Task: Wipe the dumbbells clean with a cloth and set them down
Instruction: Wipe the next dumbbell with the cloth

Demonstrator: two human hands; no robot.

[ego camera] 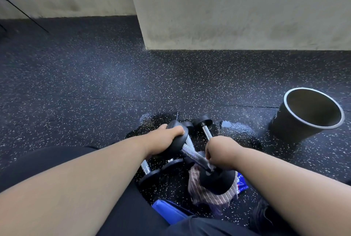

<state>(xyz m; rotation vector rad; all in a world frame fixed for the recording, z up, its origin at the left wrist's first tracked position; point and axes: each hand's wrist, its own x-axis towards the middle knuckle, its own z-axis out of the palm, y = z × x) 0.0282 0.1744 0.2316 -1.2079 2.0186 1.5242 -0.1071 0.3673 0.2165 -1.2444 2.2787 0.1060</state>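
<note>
Dark rubber floor [95,76] flecked with white, wet and glossy around the weights, meeting a pale concrete wall [237,7] at the back, with a black bucket [305,116] tilted at right. Low in the middle, a dumbbell [193,155] held slanted: left hand [167,137] curled over its upper head, right hand [220,150] wrapped round the knurled bar, lower head touching a striped cloth [207,195] on the floor. Just behind and beside, more dumbbells [204,127] lying on the wet patch.

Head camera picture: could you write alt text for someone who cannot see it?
A person's left hand grips one end of a dumbbell while the right hand holds its handle, its other end resting on a striped cloth. More dumbbells and a black bucket sit on the speckled floor.
</note>
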